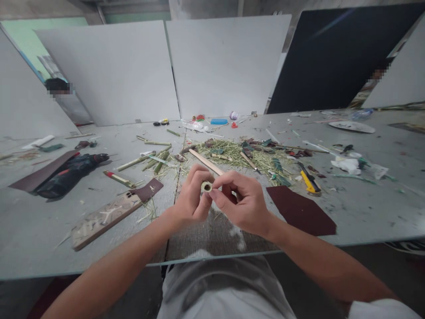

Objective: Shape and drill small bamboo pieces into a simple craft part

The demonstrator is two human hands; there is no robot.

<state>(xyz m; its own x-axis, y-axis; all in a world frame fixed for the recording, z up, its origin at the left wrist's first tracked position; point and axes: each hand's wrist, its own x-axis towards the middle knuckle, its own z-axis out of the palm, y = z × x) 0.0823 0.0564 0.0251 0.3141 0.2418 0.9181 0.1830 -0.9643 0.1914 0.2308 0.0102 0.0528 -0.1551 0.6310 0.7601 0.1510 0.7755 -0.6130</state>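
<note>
A short hollow bamboo ring (pixel 206 186) is held end-on between both hands above the table's near edge. My left hand (pixel 192 197) is closed around it from the left, fingers curled. My right hand (pixel 244 201) pinches its right side with thumb and forefinger. Just behind the hands a long pale bamboo stick (pixel 206 161) lies on the grey table (pixel 365 208), in front of a heap of green bamboo shavings (pixel 239 155).
A dark red sandpaper sheet (pixel 300 210) lies right of the hands, a yellow utility knife (pixel 308 179) behind it. Left lie a phone (pixel 109 212), green bamboo sticks (pixel 146 159), a dark power drill (pixel 71 170). White boards (pixel 226 62) stand behind; other people sit beyond.
</note>
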